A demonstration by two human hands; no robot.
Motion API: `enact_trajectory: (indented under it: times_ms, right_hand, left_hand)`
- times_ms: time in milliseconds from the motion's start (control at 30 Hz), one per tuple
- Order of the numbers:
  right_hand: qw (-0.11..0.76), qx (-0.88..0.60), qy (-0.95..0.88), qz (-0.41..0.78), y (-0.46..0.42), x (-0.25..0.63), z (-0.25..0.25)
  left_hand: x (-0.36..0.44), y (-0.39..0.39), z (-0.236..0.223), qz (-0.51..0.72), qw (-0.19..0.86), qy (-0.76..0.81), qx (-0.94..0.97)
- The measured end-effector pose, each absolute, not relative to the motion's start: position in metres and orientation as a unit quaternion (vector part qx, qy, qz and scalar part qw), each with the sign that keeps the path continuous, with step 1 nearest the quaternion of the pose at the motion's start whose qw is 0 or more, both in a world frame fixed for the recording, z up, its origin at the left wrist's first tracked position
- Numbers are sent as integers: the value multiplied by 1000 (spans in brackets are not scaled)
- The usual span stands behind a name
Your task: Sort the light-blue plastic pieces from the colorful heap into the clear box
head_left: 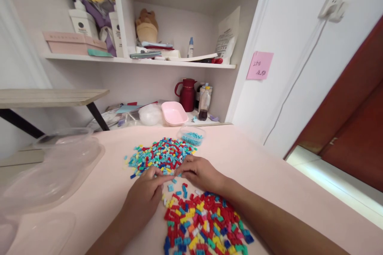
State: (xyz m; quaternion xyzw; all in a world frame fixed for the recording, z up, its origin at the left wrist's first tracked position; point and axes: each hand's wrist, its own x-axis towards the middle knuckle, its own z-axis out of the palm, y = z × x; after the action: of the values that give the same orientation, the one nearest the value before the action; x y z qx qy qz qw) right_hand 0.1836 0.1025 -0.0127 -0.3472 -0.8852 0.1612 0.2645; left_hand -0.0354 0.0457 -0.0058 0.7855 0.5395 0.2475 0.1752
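Observation:
My left hand and my right hand meet fingertip to fingertip at the near edge of a pile of small coloured toy bricks. Both hands are closed in a pinch; whatever sits between the fingers is too small to make out. A second heap of toy bricks, mostly red, yellow and blue, spreads between my forearms. A few loose light-blue bricks lie just below my fingertips. Behind the far pile, a clear plastic container holds light-blue bricks.
Clear plastic trays cover the table's left side. At the back stand a pink tray, a dark red jug and a bottle of dark liquid. A wooden shelf juts in from the left; a shelf unit rises behind.

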Motion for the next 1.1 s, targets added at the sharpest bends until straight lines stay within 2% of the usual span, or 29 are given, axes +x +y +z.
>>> enact_trajectory:
  times_ms: [133, 467, 533, 667, 800, 967, 1100]
  right_hand:
    - [285, -355, -867, 202, 105, 184, -12]
    - [332, -373, -762, 413, 111, 200, 10]
    - [366, -407, -735, 400, 124, 207, 20]
    - [450, -488, -702, 258, 160, 219, 38]
    - [446, -544, -685, 192, 180, 225, 40]
    - [493, -511, -645, 283, 152, 219, 25]
    - [440, -452, -670, 391, 113, 207, 8]
  left_hand:
    - [-36, 47, -7, 265, 182, 556, 766]
    - [-42, 54, -13, 321, 223, 573, 721]
    - [-42, 54, -14, 332, 228, 569, 717]
    - [-42, 54, -16, 347, 221, 567, 714]
    - [-42, 54, -17, 350, 228, 567, 710]
    - [-42, 54, -17, 351, 232, 566, 709]
    - [-42, 52, -14, 347, 237, 570, 706]
